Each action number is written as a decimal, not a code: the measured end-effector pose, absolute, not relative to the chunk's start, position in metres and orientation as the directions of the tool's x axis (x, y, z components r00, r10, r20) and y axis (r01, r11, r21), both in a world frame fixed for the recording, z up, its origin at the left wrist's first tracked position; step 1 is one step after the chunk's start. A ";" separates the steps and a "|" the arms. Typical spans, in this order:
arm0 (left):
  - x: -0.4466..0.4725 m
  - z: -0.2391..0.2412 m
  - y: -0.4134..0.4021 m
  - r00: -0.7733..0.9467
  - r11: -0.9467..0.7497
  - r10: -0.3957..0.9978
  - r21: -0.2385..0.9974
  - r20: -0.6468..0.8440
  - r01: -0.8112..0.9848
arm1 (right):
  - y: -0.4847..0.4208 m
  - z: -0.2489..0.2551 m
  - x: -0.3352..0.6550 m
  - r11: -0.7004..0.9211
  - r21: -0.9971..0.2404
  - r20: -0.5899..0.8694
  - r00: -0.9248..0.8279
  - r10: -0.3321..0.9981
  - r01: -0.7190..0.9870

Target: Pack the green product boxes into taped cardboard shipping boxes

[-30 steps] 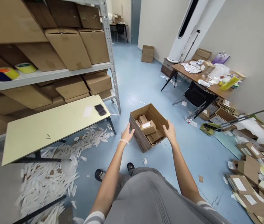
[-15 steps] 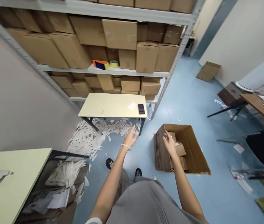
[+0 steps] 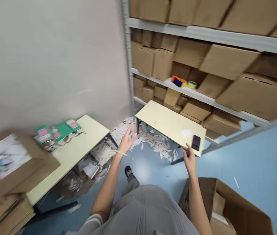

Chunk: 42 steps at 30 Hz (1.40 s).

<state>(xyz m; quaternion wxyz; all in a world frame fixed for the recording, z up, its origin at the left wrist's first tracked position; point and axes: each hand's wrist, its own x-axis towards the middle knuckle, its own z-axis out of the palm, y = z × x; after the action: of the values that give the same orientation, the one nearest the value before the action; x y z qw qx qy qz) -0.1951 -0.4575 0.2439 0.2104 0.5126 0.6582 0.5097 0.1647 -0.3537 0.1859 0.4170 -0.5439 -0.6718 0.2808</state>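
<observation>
My left hand (image 3: pixel 126 141) hangs in the air with its fingers spread, holding nothing, above the white paper scraps (image 3: pixel 153 138) on the blue floor. My right hand (image 3: pixel 190 157) is also empty with loose fingers, just below the near edge of a pale yellow table (image 3: pixel 167 124). A black phone (image 3: pixel 196 142) lies on that table close to my right hand. An open cardboard box (image 3: pixel 228 209) holding smaller boxes stands on the floor at my right side, partly cut off by the frame.
A second pale yellow table (image 3: pixel 79 147) on the left carries green and pink packets (image 3: pixel 57 130) and a blurred open carton (image 3: pixel 11 163). Metal shelving (image 3: pixel 202 32) full of cardboard boxes fills the back, with tape rolls (image 3: pixel 188 84) on one shelf. A grey wall is left.
The view has swung left, away from the open box on the floor. Both hands have left the box and are now raised in the air near the table with the phone.
</observation>
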 end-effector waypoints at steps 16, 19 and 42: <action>-0.412 0.215 -0.678 -0.986 0.341 0.080 0.925 0.149 0.167 | -0.358 0.210 -0.255 0.347 -0.936 0.253 -0.560 0.789 0.065; -0.413 0.205 -0.708 -0.995 0.370 -0.044 0.926 0.094 0.071 | -0.372 0.207 -0.308 0.338 -0.941 0.239 -0.679 0.694 0.014; -0.493 0.183 -0.815 -0.637 0.263 -0.770 0.918 0.016 -0.295 | -0.467 0.196 -0.609 0.189 -0.979 0.109 -0.977 0.185 -0.074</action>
<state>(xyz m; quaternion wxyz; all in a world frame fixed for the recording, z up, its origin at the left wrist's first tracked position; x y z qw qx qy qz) -0.4931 -0.8154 0.1831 -0.2403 -0.3516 0.7576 0.4946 -0.6090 -0.4674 0.1958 0.1018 -0.0363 -0.7642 0.6359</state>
